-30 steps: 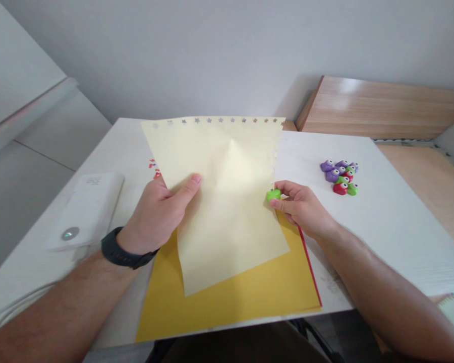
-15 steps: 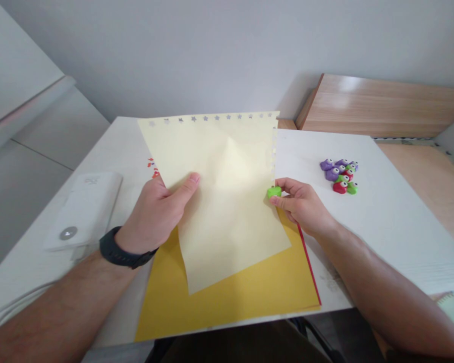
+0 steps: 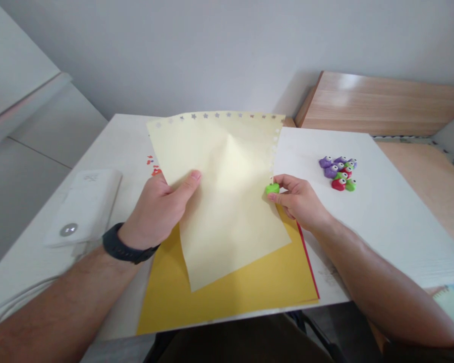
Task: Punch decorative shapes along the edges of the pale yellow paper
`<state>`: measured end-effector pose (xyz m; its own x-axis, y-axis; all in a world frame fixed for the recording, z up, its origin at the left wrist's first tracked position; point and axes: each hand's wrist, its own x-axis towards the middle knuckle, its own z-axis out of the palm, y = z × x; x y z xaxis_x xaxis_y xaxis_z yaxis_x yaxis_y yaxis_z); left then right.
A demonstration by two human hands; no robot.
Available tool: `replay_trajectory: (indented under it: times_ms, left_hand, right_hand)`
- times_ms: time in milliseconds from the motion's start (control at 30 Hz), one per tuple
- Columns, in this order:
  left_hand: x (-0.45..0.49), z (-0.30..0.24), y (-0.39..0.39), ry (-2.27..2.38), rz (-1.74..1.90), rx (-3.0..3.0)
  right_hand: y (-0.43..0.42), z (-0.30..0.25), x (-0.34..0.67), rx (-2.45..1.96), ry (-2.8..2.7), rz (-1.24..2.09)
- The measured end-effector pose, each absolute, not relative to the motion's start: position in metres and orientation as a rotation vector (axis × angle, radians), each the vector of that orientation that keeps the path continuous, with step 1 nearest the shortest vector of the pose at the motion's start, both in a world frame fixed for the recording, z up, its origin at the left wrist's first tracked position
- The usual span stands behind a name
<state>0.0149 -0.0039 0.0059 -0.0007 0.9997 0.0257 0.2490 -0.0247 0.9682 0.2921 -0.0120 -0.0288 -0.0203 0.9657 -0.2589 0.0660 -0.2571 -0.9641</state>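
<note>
Two bare hands working at a white counter (image 3: 386, 227), seen from above. The left hand (image 3: 157, 212) is clamped on a pale yellow sheet (image 3: 227, 217), with the thumb on the upper face and the fingers out of sight behind the paper. The sheet is lifted and bowed, and a row of star-shaped holes runs along its far edge, with smaller notches down the edge nearest the right hand. The right hand (image 3: 298, 199) has thumb and forefinger pinched together on a green craft punch (image 3: 272, 189), which sits at that notched edge.

Below both hands lies a yellow sheet (image 3: 227, 307), its edge beside the right hand showing a red strip (image 3: 307, 267). Beyond the right hand, well apart from it, stands a cluster of purple, green and red punches (image 3: 338, 174) (each with a pair of small eyes). Beyond the left hand are a few red paper bits (image 3: 153, 166), partly hidden by the sheet, and beside that hand is a white box-shaped device (image 3: 83, 206). A black watch (image 3: 126, 244) sits on the left wrist. A wooden board (image 3: 378, 103) lies past the far end of the counter.
</note>
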Motion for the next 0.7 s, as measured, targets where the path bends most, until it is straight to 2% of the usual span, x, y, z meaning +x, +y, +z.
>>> replay_trajectory:
  times_ms: [267, 700]
  left_hand:
    - [0.014, 0.006, -0.002, 1.368, 1.09, 1.414]
    - [0.007, -0.012, 0.001, 1.369, 1.155, 1.388]
  right_hand:
    - [-0.014, -0.027, 0.297, -1.474, -1.251, 1.448]
    - [-0.008, -0.032, 0.314, -1.392, -1.174, 1.35]
